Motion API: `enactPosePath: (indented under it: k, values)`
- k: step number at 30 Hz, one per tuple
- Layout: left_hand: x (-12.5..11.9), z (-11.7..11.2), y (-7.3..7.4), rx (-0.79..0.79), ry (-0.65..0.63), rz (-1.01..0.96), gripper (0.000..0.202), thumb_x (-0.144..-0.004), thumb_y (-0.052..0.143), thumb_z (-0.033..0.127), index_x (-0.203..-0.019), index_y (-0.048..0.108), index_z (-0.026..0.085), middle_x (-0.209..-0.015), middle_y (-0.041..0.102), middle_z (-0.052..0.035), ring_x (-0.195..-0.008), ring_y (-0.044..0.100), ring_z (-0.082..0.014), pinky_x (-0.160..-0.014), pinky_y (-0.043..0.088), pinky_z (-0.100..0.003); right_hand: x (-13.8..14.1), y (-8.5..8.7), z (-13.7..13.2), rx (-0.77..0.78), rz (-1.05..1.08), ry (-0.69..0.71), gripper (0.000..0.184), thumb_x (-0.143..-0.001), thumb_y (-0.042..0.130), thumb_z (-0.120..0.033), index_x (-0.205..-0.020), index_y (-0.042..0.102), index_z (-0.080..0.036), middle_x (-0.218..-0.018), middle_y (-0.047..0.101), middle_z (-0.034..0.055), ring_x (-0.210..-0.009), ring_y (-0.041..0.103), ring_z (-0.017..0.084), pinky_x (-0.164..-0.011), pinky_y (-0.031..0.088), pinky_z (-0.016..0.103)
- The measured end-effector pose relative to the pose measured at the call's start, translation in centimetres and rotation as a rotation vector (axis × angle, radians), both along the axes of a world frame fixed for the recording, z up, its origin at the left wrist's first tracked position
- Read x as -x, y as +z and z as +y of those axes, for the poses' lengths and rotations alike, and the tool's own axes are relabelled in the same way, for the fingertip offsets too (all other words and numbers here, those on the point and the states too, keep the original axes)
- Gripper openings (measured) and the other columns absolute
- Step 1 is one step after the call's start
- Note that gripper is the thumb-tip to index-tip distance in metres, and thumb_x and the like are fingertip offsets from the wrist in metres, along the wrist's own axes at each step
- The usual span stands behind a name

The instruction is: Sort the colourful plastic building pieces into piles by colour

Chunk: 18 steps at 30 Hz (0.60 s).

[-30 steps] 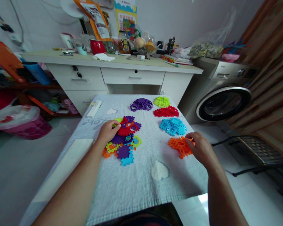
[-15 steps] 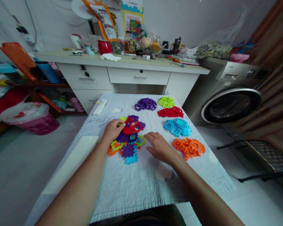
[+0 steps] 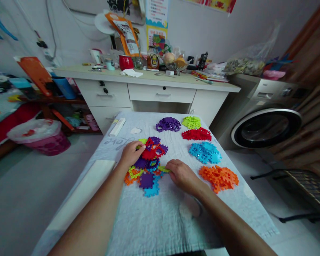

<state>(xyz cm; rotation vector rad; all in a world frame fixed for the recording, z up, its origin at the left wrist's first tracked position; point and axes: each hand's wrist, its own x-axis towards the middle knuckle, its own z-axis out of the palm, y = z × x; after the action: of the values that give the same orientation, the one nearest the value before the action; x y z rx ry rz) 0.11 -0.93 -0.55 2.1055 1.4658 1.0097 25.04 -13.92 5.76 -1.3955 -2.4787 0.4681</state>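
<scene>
A mixed heap of notched plastic interlocking tiles point(image 3: 146, 180) in purple, red, orange, blue and lime lies on the cloth-covered table. At its right edge my right hand point(image 3: 182, 176) pinches a lime-green tile point(image 3: 163, 169), seen nearly edge-on. My left hand point(image 3: 131, 153) is at the heap's upper left, fingers closed on another lime-green tile point(image 3: 142, 141), partly hidden by the fingers and close to the red tiles point(image 3: 150, 153). Sorted piles stand to the right: purple point(image 3: 168, 124), lime point(image 3: 191, 122), red point(image 3: 196, 134), light blue point(image 3: 205, 152) and orange point(image 3: 219, 178).
A long white strip point(image 3: 82, 193) lies along the table's left side, and a small white box point(image 3: 117, 127) near the far left corner. Behind stands a white desk point(image 3: 160, 91) with jars and a bowl. A washing machine point(image 3: 264, 117) is at right, a pink bin point(image 3: 40, 138) at left.
My right hand has closed on a lime-green tile at the heap's right edge, its fingers apart before. My left hand keeps its hold. The whole view has shifted slightly.
</scene>
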Motion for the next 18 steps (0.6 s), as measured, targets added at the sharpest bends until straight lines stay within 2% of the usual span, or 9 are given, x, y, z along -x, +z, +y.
enactPosePath:
  k: [4, 7, 9, 13, 18]
  values:
    - [0.0, 0.0, 0.2, 0.013, 0.01, 0.015, 0.026, -0.083, 0.051, 0.045, -0.081, 0.063, 0.022, -0.093, 0.071, -0.0043, -0.093, 0.064, -0.0223, -0.09, 0.048, -0.036, -2.3, 2.6, 1.3, 0.019, 0.041, -0.029, 0.027, -0.086, 0.049, -0.005, -0.098, 0.071, -0.016, -0.098, 0.067, 0.0077, -0.086, 0.062, 0.015, -0.081, 0.046, 0.026]
    - [-0.1, 0.0, 0.2, 0.01, 0.015, 0.025, 0.026, -0.083, 0.051, 0.045, -0.083, 0.063, 0.023, -0.095, 0.071, -0.0043, -0.095, 0.064, -0.0227, -0.091, 0.048, -0.037, -4.9, 3.9, 4.2, 0.003, 0.138, -0.105, 0.023, -0.084, 0.053, -0.009, -0.098, 0.069, -0.016, -0.089, 0.068, 0.0047, -0.077, 0.061, 0.014, -0.073, 0.045, 0.026]
    - [-0.1, 0.0, 0.2, 0.009, 0.015, 0.03, 0.025, -0.083, 0.051, 0.045, -0.083, 0.064, 0.023, -0.094, 0.071, -0.0039, -0.095, 0.064, -0.0228, -0.091, 0.048, -0.037, -6.9, 4.3, 7.1, 0.023, 0.291, -0.223, 0.023, -0.082, 0.058, -0.013, -0.102, 0.066, -0.016, -0.076, 0.064, 0.0, -0.067, 0.058, 0.013, -0.063, 0.044, 0.023]
    - [0.0, 0.1, 0.0, 0.004, 0.021, 0.027, 0.024, -0.083, 0.052, 0.044, -0.082, 0.063, 0.023, -0.095, 0.071, -0.0039, -0.096, 0.064, -0.0233, -0.092, 0.047, -0.037, -10.7, 4.7, 13.7, 0.074, 0.62, -0.564, 0.019, -0.075, 0.066, -0.014, -0.091, 0.056, -0.017, -0.055, 0.053, -0.008, -0.045, 0.047, 0.008, -0.047, 0.036, 0.018]
    - [0.1, 0.3, -0.4, -0.004, 0.019, 0.033, 0.024, -0.084, 0.052, 0.044, -0.083, 0.064, 0.023, -0.098, 0.071, -0.0047, -0.099, 0.063, -0.0239, -0.094, 0.046, -0.039, -13.7, 4.3, 20.6, 0.034, 0.91, -0.938, 0.027, -0.071, 0.07, -0.005, -0.081, 0.049, -0.019, -0.051, 0.053, -0.0065, -0.045, 0.054, 0.009, -0.045, 0.041, 0.017]
